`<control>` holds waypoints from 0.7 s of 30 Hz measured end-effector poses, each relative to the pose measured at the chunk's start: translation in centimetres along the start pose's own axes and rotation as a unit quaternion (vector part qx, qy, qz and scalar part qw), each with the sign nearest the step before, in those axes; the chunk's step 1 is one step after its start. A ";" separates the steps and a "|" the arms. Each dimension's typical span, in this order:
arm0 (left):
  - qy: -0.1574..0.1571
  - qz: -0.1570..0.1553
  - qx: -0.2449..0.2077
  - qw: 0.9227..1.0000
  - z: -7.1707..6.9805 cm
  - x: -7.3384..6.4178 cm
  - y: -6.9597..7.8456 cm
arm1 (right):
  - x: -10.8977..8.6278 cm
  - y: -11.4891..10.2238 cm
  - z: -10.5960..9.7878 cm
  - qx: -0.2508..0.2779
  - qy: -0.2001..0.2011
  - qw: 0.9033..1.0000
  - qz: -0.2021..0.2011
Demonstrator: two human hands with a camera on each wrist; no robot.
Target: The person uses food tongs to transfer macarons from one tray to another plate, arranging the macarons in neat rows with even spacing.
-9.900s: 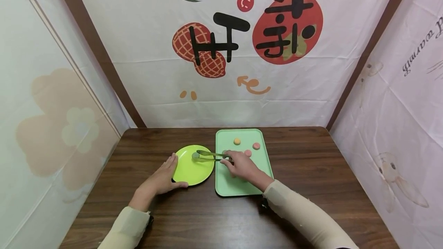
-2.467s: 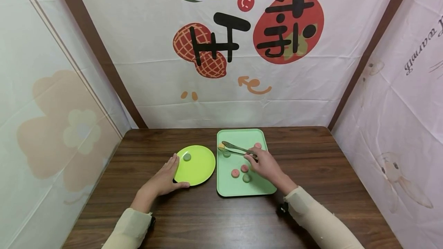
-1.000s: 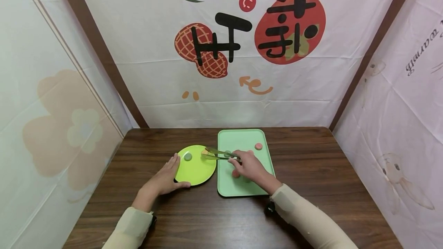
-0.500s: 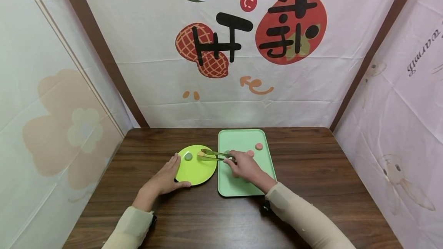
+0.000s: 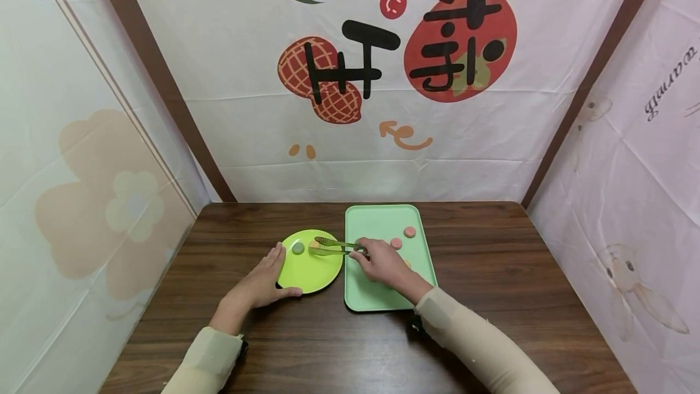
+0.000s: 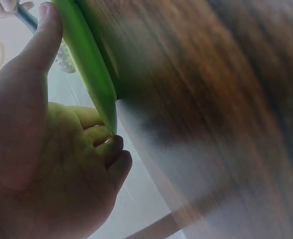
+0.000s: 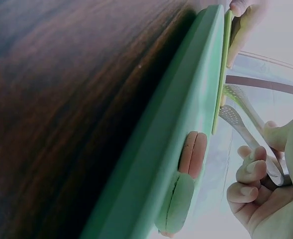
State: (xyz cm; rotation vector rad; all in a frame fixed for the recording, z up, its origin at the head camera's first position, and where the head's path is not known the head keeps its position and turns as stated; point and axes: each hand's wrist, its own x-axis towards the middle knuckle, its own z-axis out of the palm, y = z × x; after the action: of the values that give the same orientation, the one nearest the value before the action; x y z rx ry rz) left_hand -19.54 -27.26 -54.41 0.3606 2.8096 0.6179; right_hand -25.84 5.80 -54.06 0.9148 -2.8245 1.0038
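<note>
In the head view my right hand (image 5: 381, 262) grips a pair of metal tongs (image 5: 330, 242), whose perforated tips reach over the lime-green plate (image 5: 308, 281). Between those tips is a yellow macaron (image 5: 314, 245), low over the plate. Just left of it on the plate lies a green macaron (image 5: 298, 248). My left hand (image 5: 259, 280) rests against the plate's left rim with fingers extended, its thumb at the near rim. The left wrist view shows that thumb (image 6: 44, 37) along the plate's edge. My right forearm and hand hide part of the mint-green tray (image 5: 361, 301).
Two pink macarons (image 5: 409, 232) lie on the tray's far right part, and a yellow one (image 5: 407, 264) peeks out beside my right wrist. In the right wrist view a pink macaron (image 7: 192, 154) and a green macaron (image 7: 175, 204) sit near the tray's edge. The wooden table (image 5: 306, 345) carries everything.
Earlier the tongs put the green macaron on the plate, then took the yellow one at the tray's left side. They have carried it left over the plate. My left hand has stayed at the rim.
</note>
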 end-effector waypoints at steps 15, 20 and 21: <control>-0.004 -0.004 0.006 1.000 -0.1 0.0 0.1 | 0.3 -0.1 0.2 -0.009 -0.003 1.000 -0.004; -0.005 -0.001 0.006 1.000 -0.2 -0.1 0.2 | 0.4 0.0 0.4 -0.014 -0.004 1.000 -0.006; -0.006 -0.002 0.006 1.000 -0.2 -0.1 0.2 | 0.4 0.0 0.4 -0.014 -0.004 1.000 -0.007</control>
State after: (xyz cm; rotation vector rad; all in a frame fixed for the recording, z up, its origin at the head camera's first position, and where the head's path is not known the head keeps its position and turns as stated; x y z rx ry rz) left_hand -19.43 -27.20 -54.15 0.3607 2.8032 0.5963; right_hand -26.13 5.33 -54.33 0.9353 -2.8274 0.9580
